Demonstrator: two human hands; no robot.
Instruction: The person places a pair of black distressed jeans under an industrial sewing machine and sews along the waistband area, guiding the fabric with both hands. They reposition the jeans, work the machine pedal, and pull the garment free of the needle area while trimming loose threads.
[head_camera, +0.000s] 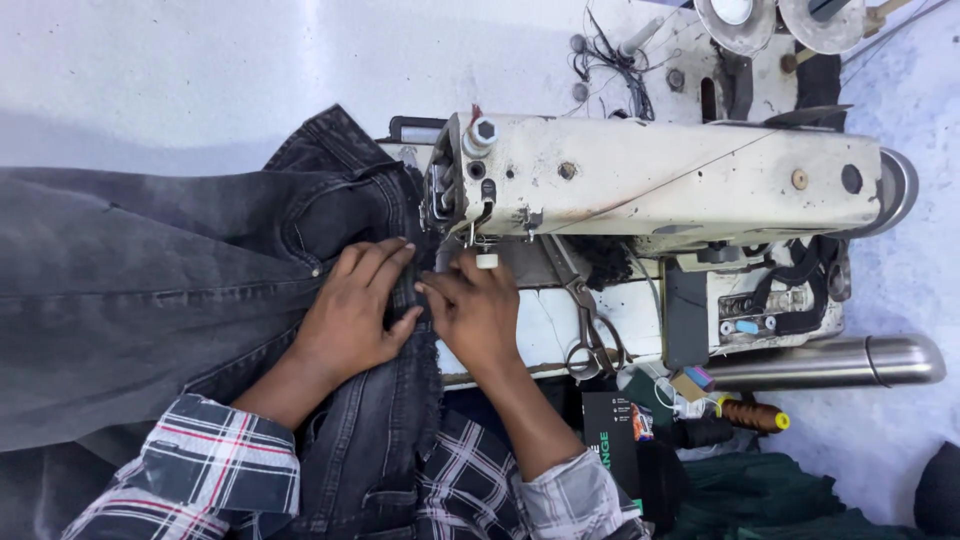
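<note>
A pair of dark grey denim jeans (150, 290) is spread across the pale tabletop (200, 60), with its waistband end fed in under the head of an old cream-coloured industrial sewing machine (660, 180). The bulk of the garment is laid out flat to the left, apparently so that its weight does not drag on the part at the needle, while a frayed edge is let hang towards the person's lap.

The left hand (350, 315) is laid flat on the denim just beside the presser foot, fingers (385, 262) extended and pressed down rather than closed around anything; the cloth is thereby held taut and guided. The right hand (478, 312) is placed on the other side of the seam, touching the fabric edge directly below the needle bar, its fingers bent and pinched lightly on the denim fold so that the edge is kept aligned. The two hands are nearly touching, with the seam line between them.

A pair of metal scissors (590, 325) is kept on the machine bed just to the right of the right hand, within easy reach. A steel flask (830, 362) is lying on its side in front of the machine, and a yellow-tipped thread spool (755, 415) rests near it. Plaid shirt sleeves (210, 465) are seen at both wrists.
</note>
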